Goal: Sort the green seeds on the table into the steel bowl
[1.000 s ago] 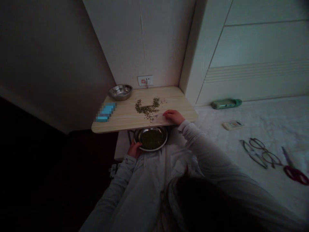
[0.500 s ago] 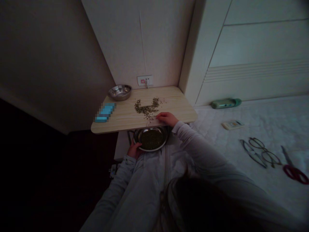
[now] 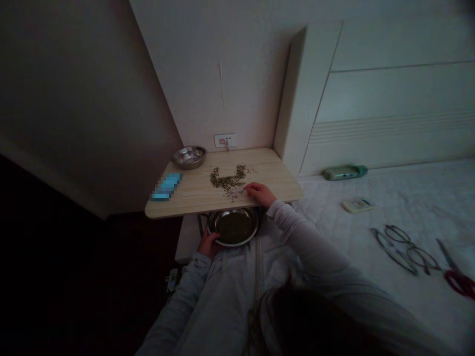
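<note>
My left hand point(image 3: 208, 243) grips the near left rim of a metal bowl point(image 3: 253, 236), thumb over the edge. The bowl sits by my lap, just below the tabletop's front edge, with small dark green grains point(image 3: 233, 226) inside. On the wooden tabletop point(image 3: 185, 203) lies a scattered pile of similar grains point(image 3: 227, 182), curved like a U. My right hand point(image 3: 261, 193) is at the pile's near right side, fingertips pinched together low over the wood. A pale, see-through patch shows by those fingertips; I cannot make out what they hold.
A second metal bowl point(image 3: 189, 158) stands at the tabletop's back left, behind a blurred blue phone-like object point(image 3: 166, 187). A wall socket point(image 3: 224, 140) has a plug in it. On the bed are a green bottle-like object point(image 3: 345, 172), a remote point(image 3: 358, 204), glasses point(image 3: 404, 247) and scissors point(image 3: 458, 279).
The whole scene sits lower in view as my head tilts up. My right hand has shifted slightly against the pile, and more loose grains show by its fingertips. My left hand keeps its hold.
</note>
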A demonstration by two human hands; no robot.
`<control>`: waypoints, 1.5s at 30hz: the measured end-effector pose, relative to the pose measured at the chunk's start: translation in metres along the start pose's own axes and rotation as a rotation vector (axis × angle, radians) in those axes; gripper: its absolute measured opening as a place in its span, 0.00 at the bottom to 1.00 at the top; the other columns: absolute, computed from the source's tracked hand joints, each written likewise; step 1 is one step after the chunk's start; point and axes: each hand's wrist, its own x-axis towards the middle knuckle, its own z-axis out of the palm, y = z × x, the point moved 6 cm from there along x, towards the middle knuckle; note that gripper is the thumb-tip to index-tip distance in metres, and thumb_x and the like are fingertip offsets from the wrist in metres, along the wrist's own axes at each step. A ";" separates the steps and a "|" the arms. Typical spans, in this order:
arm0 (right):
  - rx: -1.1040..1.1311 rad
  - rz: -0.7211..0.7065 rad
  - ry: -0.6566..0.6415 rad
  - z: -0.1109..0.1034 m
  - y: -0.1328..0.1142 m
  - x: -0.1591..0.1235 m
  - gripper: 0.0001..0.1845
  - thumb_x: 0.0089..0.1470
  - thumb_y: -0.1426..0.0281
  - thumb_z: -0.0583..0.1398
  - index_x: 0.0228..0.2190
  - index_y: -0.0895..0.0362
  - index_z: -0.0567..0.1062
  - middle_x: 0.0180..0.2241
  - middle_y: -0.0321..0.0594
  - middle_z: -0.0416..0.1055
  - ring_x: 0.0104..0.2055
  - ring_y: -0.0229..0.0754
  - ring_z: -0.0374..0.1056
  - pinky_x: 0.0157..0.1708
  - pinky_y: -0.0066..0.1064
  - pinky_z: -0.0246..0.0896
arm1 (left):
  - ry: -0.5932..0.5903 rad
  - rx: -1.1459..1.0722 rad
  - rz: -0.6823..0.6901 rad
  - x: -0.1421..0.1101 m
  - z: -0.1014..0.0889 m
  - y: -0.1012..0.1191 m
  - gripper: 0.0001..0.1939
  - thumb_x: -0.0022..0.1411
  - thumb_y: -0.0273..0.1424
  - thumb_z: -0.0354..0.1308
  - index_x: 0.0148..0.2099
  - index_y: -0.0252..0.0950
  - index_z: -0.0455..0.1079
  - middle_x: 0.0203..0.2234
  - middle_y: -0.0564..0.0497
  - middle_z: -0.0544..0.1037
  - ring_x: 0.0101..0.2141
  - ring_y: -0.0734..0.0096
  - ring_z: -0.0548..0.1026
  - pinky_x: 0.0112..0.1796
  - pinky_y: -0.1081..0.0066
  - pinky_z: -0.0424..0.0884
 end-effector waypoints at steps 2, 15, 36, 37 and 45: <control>0.009 -0.005 0.009 0.000 0.001 0.001 0.12 0.42 0.68 0.54 0.30 0.59 0.73 0.23 0.34 0.69 0.28 0.34 0.62 0.34 0.28 0.55 | -0.027 -0.016 0.014 -0.001 0.001 0.000 0.31 0.39 0.18 0.53 0.49 0.42 0.62 0.30 0.54 0.73 0.29 0.67 0.73 0.26 0.68 0.71; -0.039 0.039 -0.022 0.008 0.002 0.003 0.13 0.42 0.68 0.54 0.29 0.59 0.75 0.22 0.36 0.70 0.28 0.37 0.64 0.34 0.30 0.57 | 0.015 0.008 -0.005 0.002 -0.003 -0.003 0.31 0.45 0.20 0.53 0.53 0.43 0.58 0.27 0.53 0.74 0.29 0.65 0.74 0.27 0.66 0.71; 0.000 0.076 -0.023 0.009 0.000 0.001 0.10 0.40 0.70 0.55 0.25 0.59 0.75 0.18 0.34 0.68 0.25 0.36 0.61 0.31 0.29 0.55 | 0.023 -0.030 -0.033 0.004 0.000 -0.003 0.32 0.44 0.19 0.53 0.53 0.43 0.59 0.33 0.50 0.76 0.34 0.62 0.75 0.29 0.66 0.71; -0.009 0.076 -0.026 0.009 0.000 0.001 0.10 0.40 0.70 0.55 0.25 0.59 0.75 0.18 0.34 0.68 0.25 0.36 0.61 0.31 0.29 0.55 | 0.024 -0.033 -0.035 0.005 0.001 -0.004 0.32 0.44 0.18 0.53 0.53 0.43 0.59 0.32 0.50 0.76 0.34 0.62 0.75 0.29 0.65 0.71; -0.037 0.046 -0.041 0.009 0.003 0.003 0.11 0.41 0.70 0.55 0.26 0.58 0.75 0.20 0.34 0.69 0.27 0.37 0.63 0.34 0.30 0.56 | 0.009 -0.055 -0.042 0.003 0.002 -0.005 0.32 0.42 0.19 0.53 0.52 0.43 0.59 0.30 0.51 0.76 0.32 0.61 0.75 0.29 0.64 0.71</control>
